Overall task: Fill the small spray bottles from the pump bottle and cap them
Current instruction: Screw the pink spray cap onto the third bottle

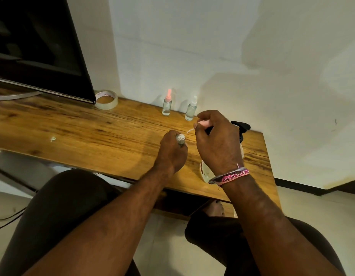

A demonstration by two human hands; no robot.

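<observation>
My left hand (172,151) grips a small uncapped spray bottle (180,138) upright on the wooden desk (93,134); only its threaded neck shows above my fingers. My right hand (216,140) pinches a pink spray cap (202,123) just right of that neck, its thin white dip tube (190,130) pointing toward the bottle. The pump bottle (241,130), black-headed, stands behind my right hand, mostly hidden. Two capped small bottles stand by the wall: one with a pink cap (167,105), one with a white cap (191,109).
A roll of clear tape (106,100) lies at the back left beside a dark monitor (39,46). A small scrap (53,139) lies on the desk to the left. The desk's right end is near the pump bottle. My knees are under the front edge.
</observation>
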